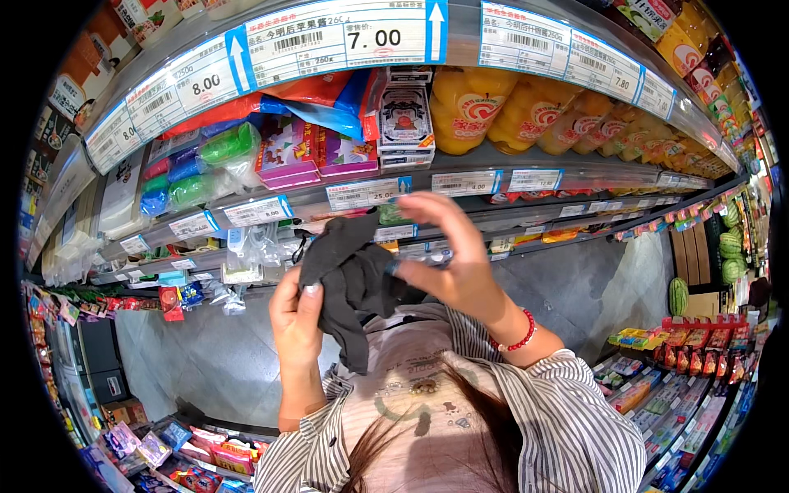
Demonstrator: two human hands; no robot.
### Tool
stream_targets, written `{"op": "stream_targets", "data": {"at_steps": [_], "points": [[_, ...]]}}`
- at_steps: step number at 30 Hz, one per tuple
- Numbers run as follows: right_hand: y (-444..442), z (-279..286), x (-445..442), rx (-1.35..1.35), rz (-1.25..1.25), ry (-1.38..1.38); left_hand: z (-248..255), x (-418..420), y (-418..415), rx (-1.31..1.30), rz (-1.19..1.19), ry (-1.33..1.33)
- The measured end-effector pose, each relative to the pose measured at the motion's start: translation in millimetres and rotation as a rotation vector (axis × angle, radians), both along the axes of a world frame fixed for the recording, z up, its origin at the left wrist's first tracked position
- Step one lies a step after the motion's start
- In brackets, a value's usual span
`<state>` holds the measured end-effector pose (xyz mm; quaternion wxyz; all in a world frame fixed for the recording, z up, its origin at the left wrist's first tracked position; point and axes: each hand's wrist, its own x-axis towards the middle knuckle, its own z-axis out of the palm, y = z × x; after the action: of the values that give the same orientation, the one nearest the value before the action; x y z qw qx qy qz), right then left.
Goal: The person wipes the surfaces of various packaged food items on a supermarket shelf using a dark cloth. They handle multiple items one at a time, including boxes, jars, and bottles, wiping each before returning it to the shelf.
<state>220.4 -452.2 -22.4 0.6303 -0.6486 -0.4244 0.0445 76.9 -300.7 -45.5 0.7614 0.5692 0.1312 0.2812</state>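
A crumpled dark grey cloth (348, 277) hangs in front of my chest, and a black cord loop shows at its upper left. My left hand (299, 323) pinches the cloth's left side, thumb on top. My right hand (456, 259) is at the cloth's right side with the fingers spread and curved; its thumb tip lies against or just beside the fabric, which I cannot settle. A red bead bracelet (521, 333) circles my right wrist. Behind the cloth runs a shelf edge with price labels (368, 192).
Shelves ahead hold jars of yellow fruit (471, 108), card boxes (405, 117), purple boxes (286, 151) and bagged green items (229, 143). Grey floor (203, 363) lies below. Low shelves with packets (675, 400) stand at the lower right, watermelons (731, 243) at the far right.
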Motion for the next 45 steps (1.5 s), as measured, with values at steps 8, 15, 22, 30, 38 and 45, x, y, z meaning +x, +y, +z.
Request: {"op": "stream_targets", "data": {"at_steps": [8,15,22,30,38,45], "points": [[4.9,-1.6,-21.3,-0.209,0.073,0.037,2.3,8.5,-3.5,0.339,0.002,0.171],[-18.1,15.7,3.7,-0.137,-0.297,-0.240,4.8,9.8,-0.8,0.434,0.041,0.264],[11.5,11.3,60.1,0.076,-0.959,-0.258,-1.7,1.0,8.7,0.353,0.085,0.219],[84.0,13.3,76.4,0.051,-1.278,-0.228,0.3,-17.5,25.3,0.379,0.107,0.181],[87.0,24.9,82.2,-0.081,-1.435,-0.201,-2.4,-31.2,51.5,0.256,0.112,0.177],[84.6,22.1,84.2,-0.003,-1.379,-0.294,1.7,-29.1,64.4,0.258,0.039,0.192]]}}
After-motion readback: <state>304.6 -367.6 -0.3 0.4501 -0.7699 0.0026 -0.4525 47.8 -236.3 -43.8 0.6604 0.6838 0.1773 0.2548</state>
